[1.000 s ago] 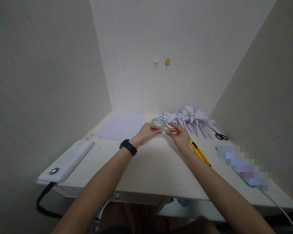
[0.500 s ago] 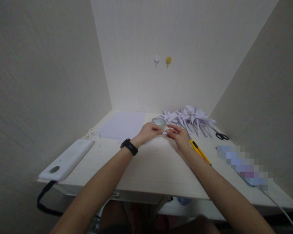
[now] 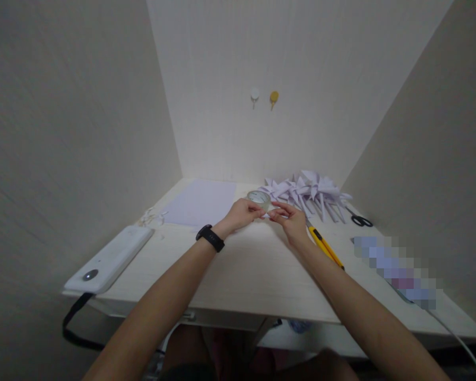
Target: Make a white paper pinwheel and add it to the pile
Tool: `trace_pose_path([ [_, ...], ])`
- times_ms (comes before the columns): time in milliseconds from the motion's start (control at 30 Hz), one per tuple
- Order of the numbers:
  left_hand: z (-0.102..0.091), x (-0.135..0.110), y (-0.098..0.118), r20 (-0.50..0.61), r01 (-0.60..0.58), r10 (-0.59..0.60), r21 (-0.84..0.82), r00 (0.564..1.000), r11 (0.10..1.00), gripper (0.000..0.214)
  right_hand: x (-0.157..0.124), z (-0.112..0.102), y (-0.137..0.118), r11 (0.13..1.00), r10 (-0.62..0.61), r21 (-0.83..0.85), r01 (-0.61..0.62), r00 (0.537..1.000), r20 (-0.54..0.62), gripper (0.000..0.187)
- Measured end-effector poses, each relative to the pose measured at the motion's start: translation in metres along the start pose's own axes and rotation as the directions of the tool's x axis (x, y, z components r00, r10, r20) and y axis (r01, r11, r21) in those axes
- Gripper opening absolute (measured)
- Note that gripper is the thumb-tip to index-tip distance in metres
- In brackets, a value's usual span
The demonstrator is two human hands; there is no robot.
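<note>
Left hand [image 3: 244,212] and right hand [image 3: 294,222] meet fingertip to fingertip, pinching a small white piece [image 3: 266,215] between them, too small to identify. It sits over the desk [image 3: 254,275], just in front of the clear tape roll [image 3: 259,197]; paper pinwheels [image 3: 303,188] lie behind the right hand, a yellow utility knife [image 3: 322,244] beside its wrist.

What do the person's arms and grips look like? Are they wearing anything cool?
The left grip and right grip are ordinary human hands with no gloves. The left arm and right arm show no sleeves. There's a black watch with a dark strap on the left wrist; nothing shows on the right one.
</note>
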State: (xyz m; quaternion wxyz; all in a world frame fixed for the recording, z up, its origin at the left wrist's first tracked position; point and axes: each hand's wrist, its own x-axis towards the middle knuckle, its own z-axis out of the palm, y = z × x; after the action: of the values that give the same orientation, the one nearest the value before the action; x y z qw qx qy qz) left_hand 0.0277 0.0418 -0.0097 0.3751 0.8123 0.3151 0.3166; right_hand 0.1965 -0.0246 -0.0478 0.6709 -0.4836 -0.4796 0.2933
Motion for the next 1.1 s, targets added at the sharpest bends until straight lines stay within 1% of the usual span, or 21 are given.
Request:
trace_pose_path([
  [100,-0.001,-0.001,0.001,0.009,-0.014,0.013,0.026,1.0,1.0,0.017,-0.001,0.001,0.001,1.0,0.0,0.001,0.0,1.0,-0.013,0.048],
  [267,-0.003,-0.001,0.001,0.02,-0.08,0.079,0.076,0.997,0.994,0.019,-0.003,0.003,0.003,0.999,0.018,0.04,-0.016,0.999,-0.032,0.047],
  [367,-0.004,0.0,-0.002,0.007,-0.095,0.094,0.084,0.996,0.992,0.017,-0.002,0.002,0.002,0.999,0.024,0.04,-0.023,0.999,-0.027,0.047],
  [467,-0.003,0.001,-0.006,-0.016,-0.103,0.104,0.077,0.994,0.992,0.016,0.0,0.0,-0.002,1.0,-0.001,0.017,0.001,1.0,-0.011,0.051],
  [633,-0.004,0.002,-0.008,-0.028,-0.097,0.098,0.04,0.995,0.994,0.015,0.004,-0.004,-0.005,1.0,-0.01,0.023,0.011,1.0,-0.016,0.06],
  [833,-0.008,0.0,-0.004,-0.036,-0.065,0.065,-0.018,0.997,0.998,0.018,0.003,-0.006,-0.01,0.994,0.054,0.101,-0.05,0.998,-0.032,0.059],
  [933,-0.008,-0.002,-0.002,-0.036,-0.074,0.075,0.034,0.997,0.997,0.02,0.002,-0.005,-0.012,0.993,0.05,0.111,-0.049,0.999,-0.008,0.057],
  [1100,-0.006,-0.004,-0.002,-0.045,-0.153,0.163,0.172,0.986,0.973,0.021,0.0,-0.005,-0.014,0.991,0.049,0.125,-0.055,0.998,0.05,0.054],
])
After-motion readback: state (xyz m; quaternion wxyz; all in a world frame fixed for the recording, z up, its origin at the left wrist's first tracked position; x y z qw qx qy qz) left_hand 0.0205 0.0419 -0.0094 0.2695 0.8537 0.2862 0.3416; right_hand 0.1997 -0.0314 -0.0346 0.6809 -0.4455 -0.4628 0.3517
